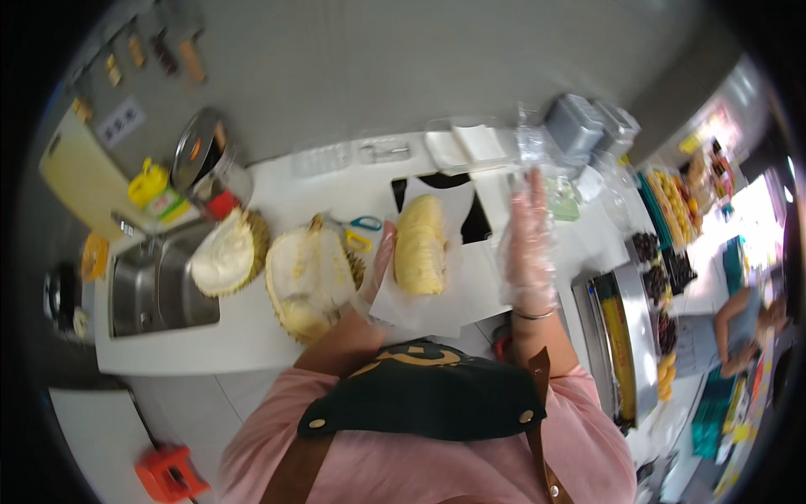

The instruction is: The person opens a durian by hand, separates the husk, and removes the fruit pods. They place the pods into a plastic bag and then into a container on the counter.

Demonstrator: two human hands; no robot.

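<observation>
A long, pale-yellow piece of durian flesh (420, 245) lies on a sheet of white paper (415, 314) in front of me. At its left edge is my left hand (384, 262), in a clear plastic glove and closed on the paper; part of the hand is hidden. My right hand (529, 239), also in a clear glove, is raised to the right of the paper, fingers stretched out and holding nothing. An opened durian husk (306, 273) rests left of my left hand, with a second husk (225, 259) beyond it by the sink.
A steel sink (164, 286) is set into the white counter (277, 197) on the left, near a yellow bottle (154, 191). Blue-handled scissors (366, 223) lie behind the husk. Grey plastic containers (575, 123) stand back right. Another person (726, 336) stands far right.
</observation>
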